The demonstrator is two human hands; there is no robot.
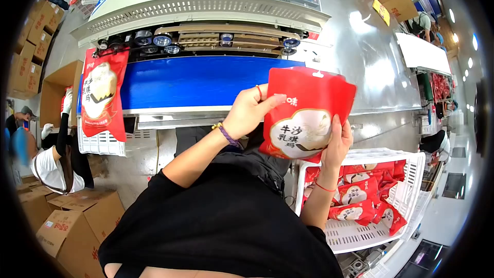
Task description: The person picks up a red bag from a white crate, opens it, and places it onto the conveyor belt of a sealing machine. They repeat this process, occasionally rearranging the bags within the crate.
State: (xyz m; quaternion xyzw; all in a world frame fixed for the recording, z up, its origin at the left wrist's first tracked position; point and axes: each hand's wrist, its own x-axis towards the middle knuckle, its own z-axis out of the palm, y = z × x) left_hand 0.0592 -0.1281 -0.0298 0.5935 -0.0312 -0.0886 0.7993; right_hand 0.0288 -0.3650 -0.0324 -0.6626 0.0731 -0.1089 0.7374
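A red pouch [303,116] with a white label is held upright between my two hands, in front of the blue belt [195,83]. My left hand [249,110] grips its upper left edge, thumb on the front face. My right hand [337,141] holds its lower right side, fingers partly behind it. A second red pouch [103,92] hangs from the left end of the sealing machine [200,7]. Several more red pouches [355,193] lie in a white basket [411,190] below and right of my right hand.
A steel table [381,72] extends to the right of the belt. Cardboard boxes [72,226] stand at lower left, where a co-worker [51,167] in white gloves works beside an open carton. Another white basket [103,143] is under the hanging pouch.
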